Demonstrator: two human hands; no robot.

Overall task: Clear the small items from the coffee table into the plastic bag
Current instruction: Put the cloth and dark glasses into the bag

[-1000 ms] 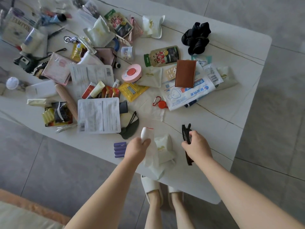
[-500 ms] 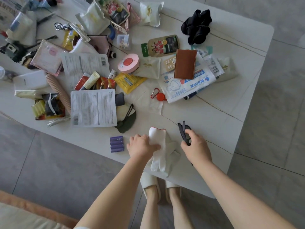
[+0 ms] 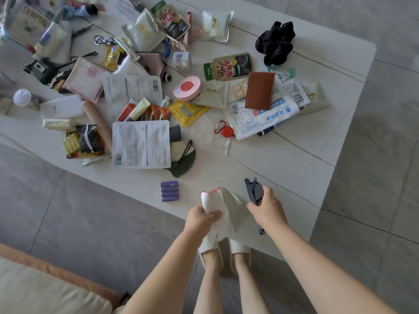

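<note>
White plastic bag: bunched in my left hand, near tabletop edge. Sunglasses: folded, gripped in my right hand, just beside bag. Step: first item, I judge. Next: open the bag's mouth, drop them in. Batteries wait nearby.

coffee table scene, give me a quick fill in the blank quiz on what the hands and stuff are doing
1. The left hand grips the white ____ with the red rim.
2. The right hand holds folded dark ____.
3. The purple batteries lie to the ____ of the left hand.
4. The brown wallet rests on top of a ____ packet.

Missing words: bag; sunglasses; left; mask
</note>
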